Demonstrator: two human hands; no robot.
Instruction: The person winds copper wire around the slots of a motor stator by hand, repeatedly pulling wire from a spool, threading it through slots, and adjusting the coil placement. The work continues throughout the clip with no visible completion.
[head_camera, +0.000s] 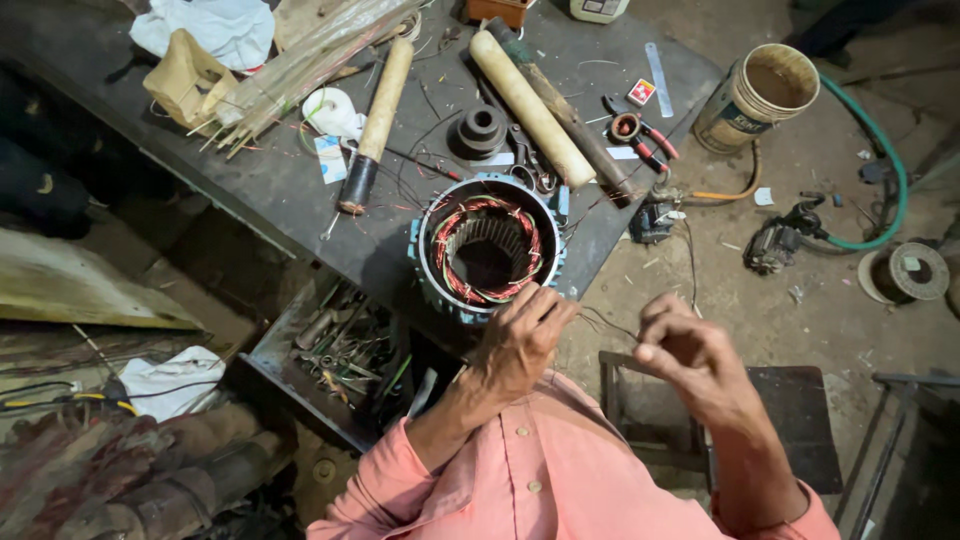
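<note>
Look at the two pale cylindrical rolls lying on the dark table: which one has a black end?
The left roll, beside the white tape: its lower end is black. The right roll, above the motor stator, is pale along its whole length.

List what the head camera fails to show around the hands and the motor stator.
- Left hand fingertips: curled over the motor stator rim, so its grip is hidden.
- Thin wire between the hands: too fine to trace; whether the right hand pinches it is unclear.
- Stator base: hidden by its own housing and the table edge.
- Open drawer contents: dark, jumbled, too small.
- Bucket interior: in shadow.
</note>
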